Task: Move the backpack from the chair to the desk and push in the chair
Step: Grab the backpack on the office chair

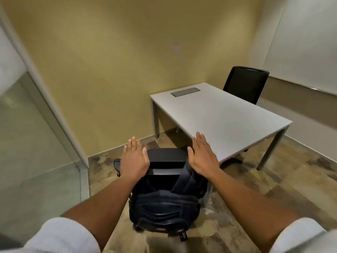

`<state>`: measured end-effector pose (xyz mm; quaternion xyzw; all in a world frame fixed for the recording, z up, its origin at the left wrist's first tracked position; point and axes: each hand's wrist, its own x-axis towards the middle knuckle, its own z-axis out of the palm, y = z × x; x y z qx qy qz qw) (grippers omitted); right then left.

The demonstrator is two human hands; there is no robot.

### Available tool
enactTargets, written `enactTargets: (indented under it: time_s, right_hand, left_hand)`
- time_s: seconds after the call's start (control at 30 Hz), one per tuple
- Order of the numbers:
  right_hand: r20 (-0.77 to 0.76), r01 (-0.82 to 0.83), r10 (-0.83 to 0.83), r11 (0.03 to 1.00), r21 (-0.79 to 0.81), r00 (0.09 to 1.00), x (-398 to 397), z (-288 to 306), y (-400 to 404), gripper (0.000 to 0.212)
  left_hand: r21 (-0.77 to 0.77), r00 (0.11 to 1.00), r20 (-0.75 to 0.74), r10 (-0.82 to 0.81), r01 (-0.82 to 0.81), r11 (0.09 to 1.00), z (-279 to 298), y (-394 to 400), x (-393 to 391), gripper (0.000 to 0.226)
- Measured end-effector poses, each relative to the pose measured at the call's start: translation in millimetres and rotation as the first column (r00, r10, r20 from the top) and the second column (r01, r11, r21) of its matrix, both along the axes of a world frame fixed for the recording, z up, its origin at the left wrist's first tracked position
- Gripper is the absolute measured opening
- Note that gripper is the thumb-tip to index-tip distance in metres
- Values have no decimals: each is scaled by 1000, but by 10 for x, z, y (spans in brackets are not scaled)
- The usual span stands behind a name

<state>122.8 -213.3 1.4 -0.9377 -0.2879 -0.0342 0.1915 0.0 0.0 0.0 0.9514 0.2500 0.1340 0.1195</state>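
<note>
A dark blue-black backpack (164, 203) lies on a black chair right below me, its straps facing up. The chair's black backrest (166, 158) shows beyond the backpack, between my hands. My left hand (134, 157) hovers open to the left of the backrest, fingers spread. On the right side my right hand (202, 156) is open too, over the near corner of the grey desk (228, 117). Neither hand holds anything. The chair's seat and base are hidden under the backpack.
A second black chair (246, 84) stands behind the desk's far side. A grey cable hatch (185, 92) is set in the desktop. A glass partition (36, 143) runs along the left, a yellow wall ahead, a whiteboard (306, 42) on the right.
</note>
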Motion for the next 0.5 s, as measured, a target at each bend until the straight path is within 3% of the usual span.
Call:
enactTargets:
  time_s: [0.3, 0.5]
  right_hand:
    - [-130, 19, -32, 995, -100, 991, -153, -277, -28, 59]
    - [-184, 139, -158, 984, -113, 970, -201, -301, 1, 59]
  left_hand:
    - [-83, 989, -142, 33, -45, 996, -254, -14, -117, 59]
    - [-109, 981, -170, 88, -108, 988, -275, 43, -97, 59]
